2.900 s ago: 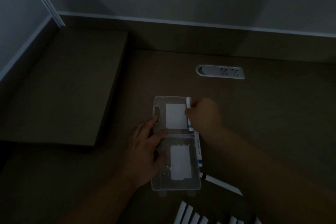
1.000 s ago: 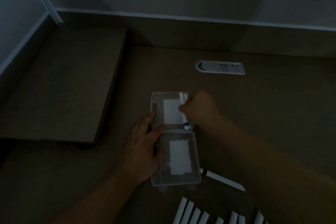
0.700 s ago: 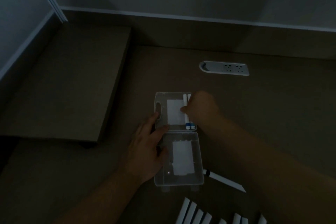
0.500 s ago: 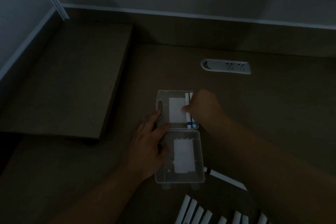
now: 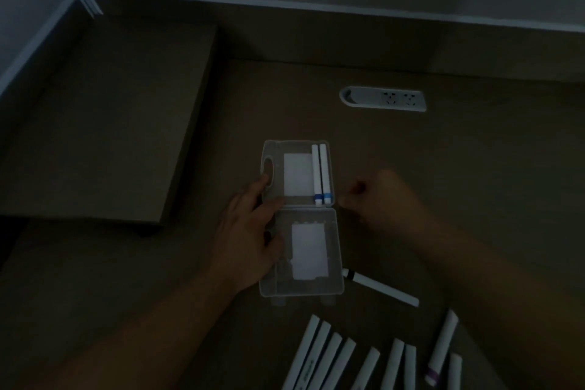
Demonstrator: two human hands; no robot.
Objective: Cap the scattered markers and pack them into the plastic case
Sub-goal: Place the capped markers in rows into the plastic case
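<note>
Raised block (image 5: 104,123), upper left of frame: a low step on the desk, its right edge well apart from the case; no obstacle to either hand.
Left hand (image 5: 250,231), centre-left: fingers straight, pressing flat on the left rim of the plastic case (image 5: 300,218); it holds nothing, only steadies.
Plastic case, centre: open flat, far half above near half; two capped markers (image 5: 320,172) lie side by side along the far half's right wall.
Right hand (image 5: 376,196), centre-right: just beside the case, fingers loosely curled, apparently empty, though dim light leaves this uncertain.
Stray marker (image 5: 380,287), lower centre-right: one end touching the case's near right corner.
Loose markers (image 5: 332,358), bottom of frame: a rough row near the frame's lower edge; caps unclear.
Risk: a sleeve or wrist sweeping back could roll these markers away; a lifted left hand could let the light case skid.
Open room: bare desk right of the case, up to the socket strip (image 5: 383,99).
</note>
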